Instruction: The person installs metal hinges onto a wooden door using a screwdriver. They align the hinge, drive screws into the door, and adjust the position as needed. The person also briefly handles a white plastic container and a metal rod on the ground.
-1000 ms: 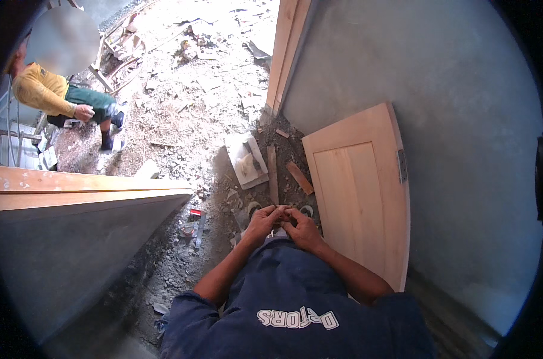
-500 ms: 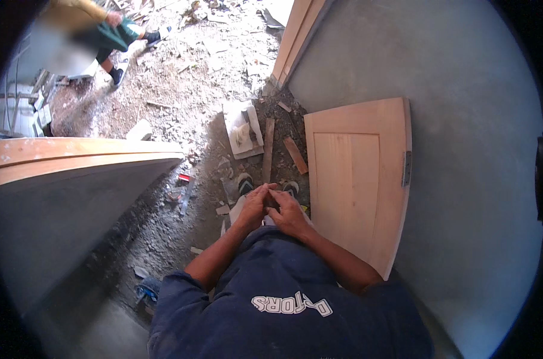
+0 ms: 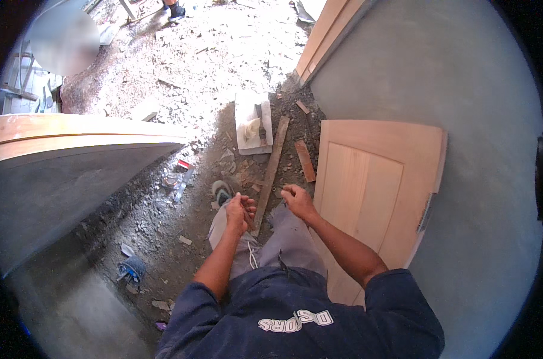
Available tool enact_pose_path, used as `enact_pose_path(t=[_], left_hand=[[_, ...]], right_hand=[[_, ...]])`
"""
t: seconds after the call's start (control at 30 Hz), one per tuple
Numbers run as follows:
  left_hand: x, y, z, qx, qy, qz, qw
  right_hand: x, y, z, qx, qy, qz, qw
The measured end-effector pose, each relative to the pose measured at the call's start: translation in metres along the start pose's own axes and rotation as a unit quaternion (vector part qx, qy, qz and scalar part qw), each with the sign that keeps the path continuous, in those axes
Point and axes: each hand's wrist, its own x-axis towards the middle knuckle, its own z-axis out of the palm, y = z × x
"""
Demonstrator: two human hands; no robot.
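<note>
My left hand hangs in front of my left thigh, palm turned inward, its fingers half curled and a little apart, with nothing in them. Over my right thigh is my right hand, back upward, fingers bent inward and together; no object shows in it. The two hands are apart. Nearest the right hand stands a light wooden panelled door, leaning against the grey wall. A long narrow board lies on the ground between and beyond my hands.
A white slab with a pale crumpled thing and a dark tool on it lies ahead, beside a short reddish board. Wooden door frames edge the opening. A blue container sits at left. Rubble covers the ground; another person's shoe shows far off.
My hands have come apart from each other, the right moving right and the left moving left and lower. My legs have come into view. The other person has mostly left the picture.
</note>
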Motion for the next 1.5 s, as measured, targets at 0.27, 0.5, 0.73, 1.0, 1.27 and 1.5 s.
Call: enact_pose_path(t=[0.27,0.5,0.73,1.0,1.27,1.5], left_hand=[[0.103,0.02,-0.067,0.067,0.037,0.056,0.995],[0.158,0.007,-0.157,0.02,0.085,0.027,0.996],[0.168,0.011,-0.214,-0.004,0.113,0.016,0.993],[0.141,0.035,-0.223,-0.005,0.134,0.028,0.991],[0.133,0.031,-0.237,-0.038,0.088,0.015,0.995],[0.147,0.043,-0.247,-0.033,0.06,0.018,0.998]], right_hand=[[0.174,0.016,0.077,-0.073,0.056,-0.037,0.995],[0.35,0.056,0.175,-0.108,0.149,0.074,0.98],[0.418,0.064,0.219,-0.202,0.122,0.163,0.958],[0.394,0.074,0.226,-0.194,0.177,0.001,0.965],[0.406,-0.028,0.279,-0.168,0.103,-0.155,0.968],[0.532,-0.08,0.382,-0.293,0.093,-0.211,0.928]])
